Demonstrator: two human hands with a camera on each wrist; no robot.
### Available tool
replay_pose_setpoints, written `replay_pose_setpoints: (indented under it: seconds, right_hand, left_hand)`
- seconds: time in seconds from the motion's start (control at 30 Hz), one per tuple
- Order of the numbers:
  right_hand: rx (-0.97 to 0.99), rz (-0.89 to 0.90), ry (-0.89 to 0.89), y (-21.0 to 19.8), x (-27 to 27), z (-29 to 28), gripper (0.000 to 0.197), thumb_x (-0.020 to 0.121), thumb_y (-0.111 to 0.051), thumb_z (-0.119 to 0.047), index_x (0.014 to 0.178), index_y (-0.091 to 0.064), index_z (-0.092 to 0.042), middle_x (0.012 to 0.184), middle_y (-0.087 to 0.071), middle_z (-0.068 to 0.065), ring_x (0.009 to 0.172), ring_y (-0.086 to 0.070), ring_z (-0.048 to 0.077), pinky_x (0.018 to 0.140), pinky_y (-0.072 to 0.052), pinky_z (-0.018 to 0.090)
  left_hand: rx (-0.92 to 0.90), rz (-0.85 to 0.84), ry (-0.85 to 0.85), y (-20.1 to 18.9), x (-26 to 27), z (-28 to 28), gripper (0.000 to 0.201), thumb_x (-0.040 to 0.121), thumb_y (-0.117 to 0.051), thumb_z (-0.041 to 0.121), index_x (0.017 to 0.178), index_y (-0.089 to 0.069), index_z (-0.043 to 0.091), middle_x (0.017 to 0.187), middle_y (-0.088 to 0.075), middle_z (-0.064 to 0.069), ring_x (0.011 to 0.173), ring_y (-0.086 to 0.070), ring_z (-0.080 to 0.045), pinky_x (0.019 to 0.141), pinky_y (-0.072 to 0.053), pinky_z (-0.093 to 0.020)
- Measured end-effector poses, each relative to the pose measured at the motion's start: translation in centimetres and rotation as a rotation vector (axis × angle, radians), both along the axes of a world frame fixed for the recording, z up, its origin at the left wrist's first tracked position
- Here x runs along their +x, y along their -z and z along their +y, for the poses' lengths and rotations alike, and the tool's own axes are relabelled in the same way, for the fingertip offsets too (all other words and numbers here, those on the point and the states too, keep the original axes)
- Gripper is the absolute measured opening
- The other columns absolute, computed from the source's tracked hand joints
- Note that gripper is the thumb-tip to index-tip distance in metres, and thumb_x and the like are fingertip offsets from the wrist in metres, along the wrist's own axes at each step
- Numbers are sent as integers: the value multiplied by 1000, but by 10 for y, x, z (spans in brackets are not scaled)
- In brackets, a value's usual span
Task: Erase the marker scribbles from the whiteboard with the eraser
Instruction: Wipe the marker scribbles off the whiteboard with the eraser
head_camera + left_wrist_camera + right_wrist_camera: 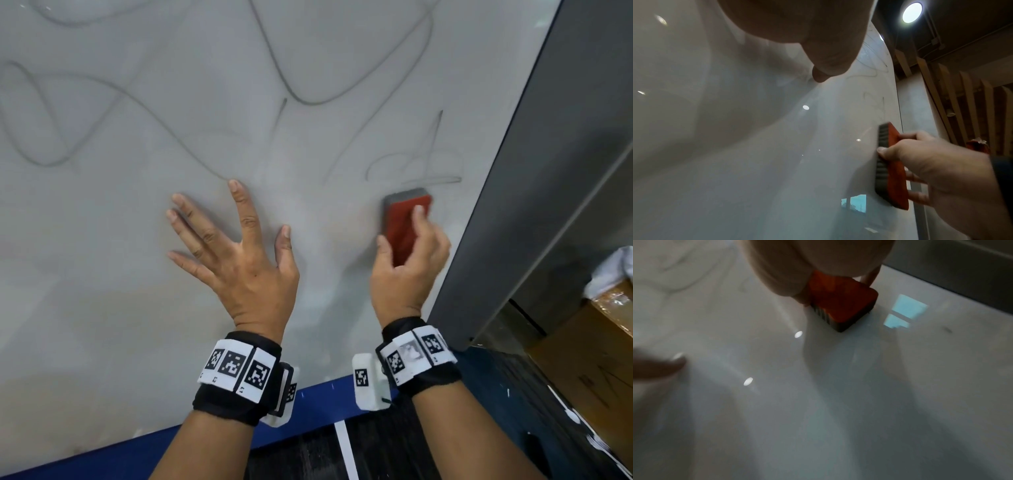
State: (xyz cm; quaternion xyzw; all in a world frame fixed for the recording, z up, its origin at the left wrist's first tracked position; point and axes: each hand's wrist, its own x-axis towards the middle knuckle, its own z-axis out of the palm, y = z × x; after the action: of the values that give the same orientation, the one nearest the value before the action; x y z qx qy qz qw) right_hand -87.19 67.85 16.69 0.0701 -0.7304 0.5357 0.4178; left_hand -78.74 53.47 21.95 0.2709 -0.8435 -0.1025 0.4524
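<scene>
The right hand (407, 270) grips the eraser (406, 222), thumb on its left edge and fingers (419, 214) curled over the red back, pressing its grey felt face flat against the whiteboard (137, 240). The eraser sits near the board's right edge, beside a grey frame (534, 171). Just above the right fingers lies a flat marker stroke with small loops over it, part of the marker scribbles (308, 99) that sweep in long grey curves across the board above both hands. The left hand (236, 260) rests open on the board to the left of the eraser, fingers spread and straight, fingertips touching the surface. Both wrists wear black bands (239, 377) with square black-and-white code tags; no readable words or brand show anywhere.
</scene>
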Motion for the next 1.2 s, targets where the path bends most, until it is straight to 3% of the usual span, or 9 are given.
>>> replay_pose_setpoints:
  seconds: [0.1,0.3,0.47,0.6,0.73,0.93,1.03,1.1,1.2]
  right_hand:
    - [-215,-100,15,-5,0,0,66,81,-72,-10,142,-47,-13,130,-41,6,121,-41,21,103,-43,51]
    - [17,-5,-33,5,-5,14,66,80,-74,-9,139,-47,-20,130,-47,19,119,-44,28,108,-33,21]
    - [-283,-172,-17,-6,-6,15,66,85,-70,-14,144,-42,-20,132,-35,0,122,-45,25,98,-51,45]
    - [-5,31,-75,-11,-6,12,65,80,-73,-15,139,-46,-23,130,-42,6,122,-46,30,103,-44,40]
    - [-309,-126,-8,-20,-21,26,65,83,-71,-9,143,-46,-17,130,-38,0,121,-48,27,99,-44,18]
    - [53,35,-87,-12,-4,15,67,79,-74,-12,138,-45,-27,130,-46,15,119,-46,29,105,-39,35]
    - [-232,-81,-3,-19,-26,39,65,79,-71,-9,139,-49,-19,129,-43,7,120,-48,29,103,-46,45]
    - [-349,-141,-4,-29,-24,35,65,81,-70,-7,141,-49,-17,128,-40,2,121,-48,26,101,-48,41]
    - [-101,22,-84,-27,-4,13,65,78,-74,-7,138,-51,-17,127,-47,13,117,-47,28,105,-40,27]
  left_hand:
    - [7,-4,10,0,-1,3,77,96,-54,49,156,-14,25,157,-3,-35,147,-1,-48,112,-9,-72]
    - [-13,1,9,1,-4,9,74,98,-52,46,157,-15,24,157,-4,-36,147,-2,-48,111,-10,-72]
    - [-9,15,10,3,-5,11,73,98,-53,44,157,-15,24,158,-3,-34,148,-1,-47,112,-10,-71]
    - [-10,25,17,3,-7,14,73,98,-54,42,157,-15,25,158,-3,-33,148,-1,-46,113,-10,-70]
    - [-8,20,21,3,-5,14,73,97,-55,45,156,-15,27,159,-4,-31,148,-2,-44,113,-11,-70]
    - [-13,22,40,2,-6,18,75,96,-57,40,157,-15,27,159,-2,-31,149,0,-44,112,-12,-70]
    - [-28,11,48,3,-5,18,76,96,-59,38,157,-14,29,159,-2,-30,149,1,-42,112,-12,-71]
    - [-31,7,48,3,-6,20,77,95,-59,36,157,-14,28,159,-1,-30,149,1,-42,112,-11,-71]
    - [-33,13,42,3,-8,23,78,93,-60,33,157,-15,26,159,-2,-31,149,0,-43,113,-10,-70]
